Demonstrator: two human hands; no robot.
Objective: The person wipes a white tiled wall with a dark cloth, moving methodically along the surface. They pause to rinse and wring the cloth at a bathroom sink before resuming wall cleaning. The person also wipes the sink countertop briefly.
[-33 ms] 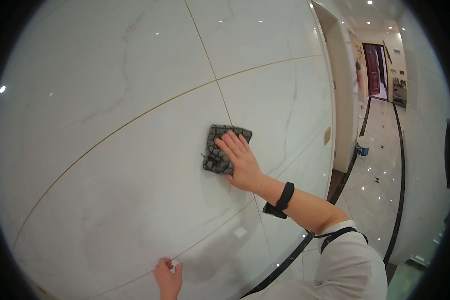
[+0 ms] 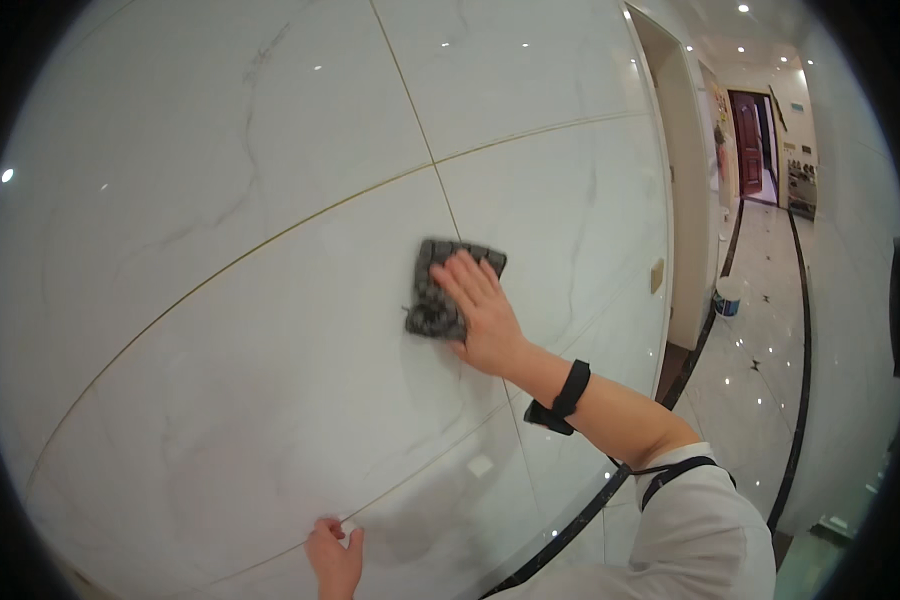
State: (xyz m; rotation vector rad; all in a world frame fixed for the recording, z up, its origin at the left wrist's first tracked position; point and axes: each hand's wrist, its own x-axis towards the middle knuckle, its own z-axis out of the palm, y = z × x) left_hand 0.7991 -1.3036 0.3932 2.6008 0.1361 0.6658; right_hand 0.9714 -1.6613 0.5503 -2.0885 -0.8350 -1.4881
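Note:
My right hand (image 2: 482,310) lies against the wall with its fingers stretched over a dark grey cleaning cloth (image 2: 432,290), pressing it to the surface. The cloth has a black grid pattern and sits just below a crossing of gold joint lines. A black band with a small dark device (image 2: 562,400) is on my right wrist. Lower down, my left hand (image 2: 334,555) is beside the wall near a lower joint line, fingers bent and thumb apart, with nothing visible in it. The wall (image 2: 270,370) is glossy white tile with grey veins.
A doorway (image 2: 675,190) opens at the wall's right end, with a beige switch plate (image 2: 657,276) before it. Beyond runs a shiny hallway floor (image 2: 760,350) with dark borders. A white and blue bucket (image 2: 727,298) stands there, and a reddish-brown door (image 2: 750,145) is at the far end.
My right hand and the cloth have moved slightly up the wall. My left hand has barely moved.

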